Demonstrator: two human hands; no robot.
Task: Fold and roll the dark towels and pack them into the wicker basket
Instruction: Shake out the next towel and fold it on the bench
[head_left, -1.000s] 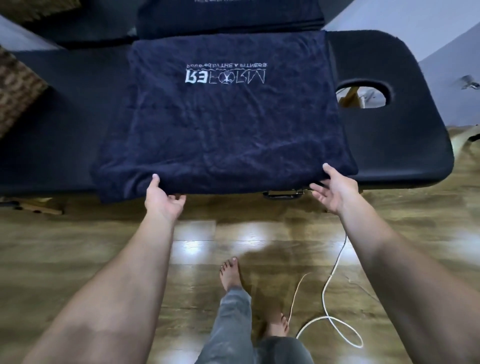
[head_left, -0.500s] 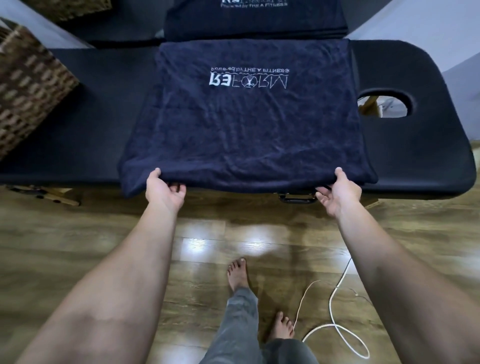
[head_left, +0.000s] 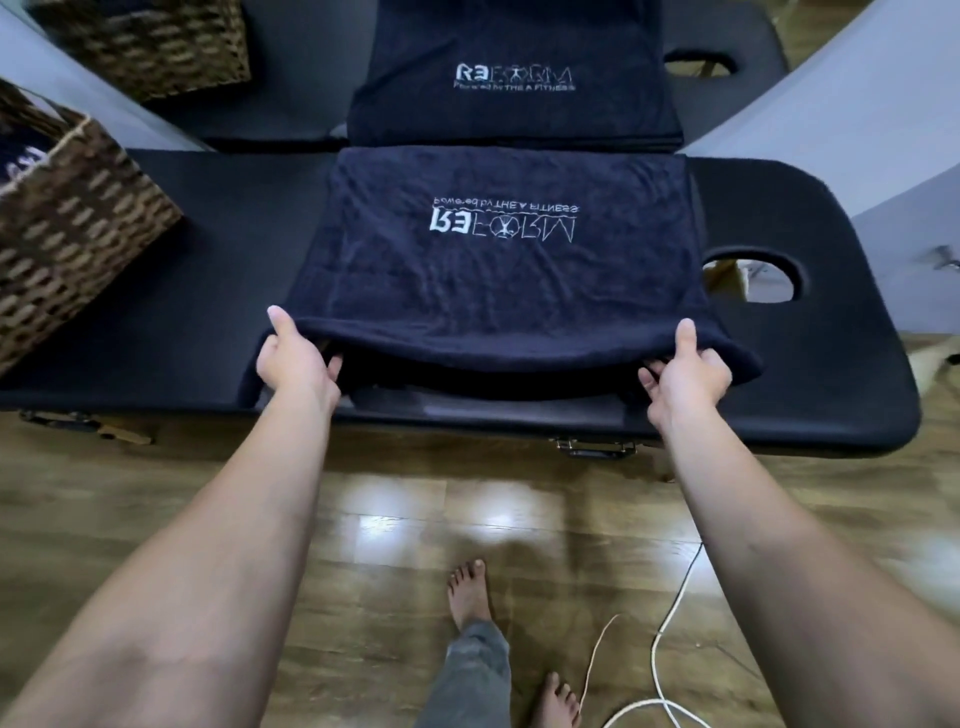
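Now we hold the dark towel (head_left: 498, 270) by its near edge, lifted a little off the black padded table (head_left: 831, 374). Our left hand (head_left: 296, 358) grasps the left end of that edge, thumb on top and fingers curled beneath; our right hand (head_left: 685, 371) grips the right end the same way. The towel is thick, nappy terry, folded to a rough square, with a white logo that reads upside down to us. Between our hands the raised edge sags in a shallow arc, and a lower layer of cloth shows in the gap under it. The far edge lies flat on the smooth, matte table, whose right end is rounded and pierced by an oval hole (head_left: 753, 278).

Left of the towel lies a bare stretch of padding, reaching to the wicker basket (head_left: 78, 218), coarse brown weave, square-cornered, standing at the left end well apart from the towel; something dark with white print shows inside it. Behind the table a mirror (head_left: 857, 93) repeats towel, basket and table. Below the near table edge lies glossy wood-plank floor (head_left: 156, 509), with our bare feet and a white cable (head_left: 660, 654) looping to the right.
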